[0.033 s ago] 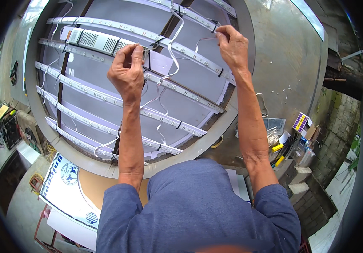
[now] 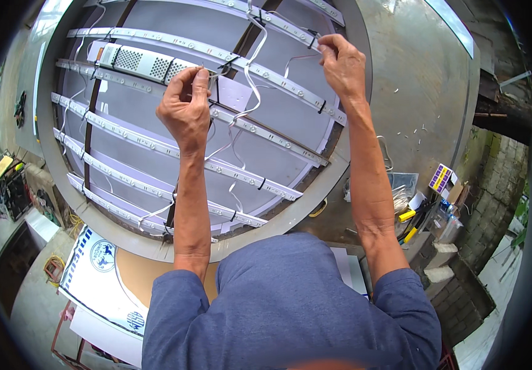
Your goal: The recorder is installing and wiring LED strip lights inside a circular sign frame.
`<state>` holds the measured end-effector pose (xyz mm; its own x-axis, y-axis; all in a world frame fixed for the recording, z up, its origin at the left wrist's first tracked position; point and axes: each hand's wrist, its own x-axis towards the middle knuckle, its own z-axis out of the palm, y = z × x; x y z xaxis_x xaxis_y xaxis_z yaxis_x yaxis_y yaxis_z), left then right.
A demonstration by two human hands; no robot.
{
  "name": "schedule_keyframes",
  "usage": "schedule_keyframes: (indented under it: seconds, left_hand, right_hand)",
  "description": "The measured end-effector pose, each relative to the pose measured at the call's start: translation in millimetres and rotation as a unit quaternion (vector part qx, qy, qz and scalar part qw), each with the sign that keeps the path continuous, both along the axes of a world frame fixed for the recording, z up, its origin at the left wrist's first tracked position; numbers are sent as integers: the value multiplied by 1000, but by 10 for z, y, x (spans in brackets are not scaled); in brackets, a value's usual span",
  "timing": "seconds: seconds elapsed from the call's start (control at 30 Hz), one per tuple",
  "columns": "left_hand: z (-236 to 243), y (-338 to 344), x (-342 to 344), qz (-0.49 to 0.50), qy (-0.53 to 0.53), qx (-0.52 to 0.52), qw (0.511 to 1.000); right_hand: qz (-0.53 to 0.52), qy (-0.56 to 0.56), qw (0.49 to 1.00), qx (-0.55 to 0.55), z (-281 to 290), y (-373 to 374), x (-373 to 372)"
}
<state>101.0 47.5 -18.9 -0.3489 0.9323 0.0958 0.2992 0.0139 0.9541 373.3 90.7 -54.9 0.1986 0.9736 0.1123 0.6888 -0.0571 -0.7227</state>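
Note:
A large round metal frame (image 2: 173, 246) holds several white LED strips (image 2: 155, 145) in rows over a pale panel. My left hand (image 2: 184, 105) is closed in a pinch at the right end of a perforated metal power supply (image 2: 149, 63). A thin wire (image 2: 215, 75) runs from its fingertips. My right hand (image 2: 344, 65) also pinches, beside the right end of an upper LED strip (image 2: 287, 28); a thin pinkish wire (image 2: 294, 60) leads to its fingers. Between my hands a loose white cable (image 2: 249, 74) hangs across the strips.
Black cable ties (image 2: 229, 63) bind strips and wires to dark crossbars (image 2: 87, 148). On the right, a metal tabletop (image 2: 414, 80) carries small white scraps. Yellow-handled tools (image 2: 409, 225) and a purple-and-yellow box (image 2: 440, 178) lie lower right. A printed white sheet (image 2: 90, 259) rests lower left.
Hardly anything differs. My right hand sits a touch farther right of the strip's end; my left hand keeps its place.

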Motion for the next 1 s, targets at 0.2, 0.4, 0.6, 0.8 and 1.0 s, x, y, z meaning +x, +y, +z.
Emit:
schedule_keyframes:
  seconds: [0.2, 0.4, 0.6, 0.8, 1.0]
  left_hand:
    - [-130, 0, 7, -10, -8, 16, 1000]
    - [-63, -21, -5, -11, -50, -19, 999]
    - [-36, 6, -18, -17, -29, -49, 998]
    - [-70, 16, -20, -26, -41, -45, 998]
    - [-72, 7, -24, -29, -53, -47, 997]
  right_hand:
    - [16, 10, 992, -124, 69, 380, 240]
    - [112, -22, 944, -310, 136, 712, 290]
    - [122, -56, 919, -370, 162, 879, 267]
    - [104, -14, 917, -385, 142, 889, 298]
    - [106, -43, 917, -383, 86, 893, 291]
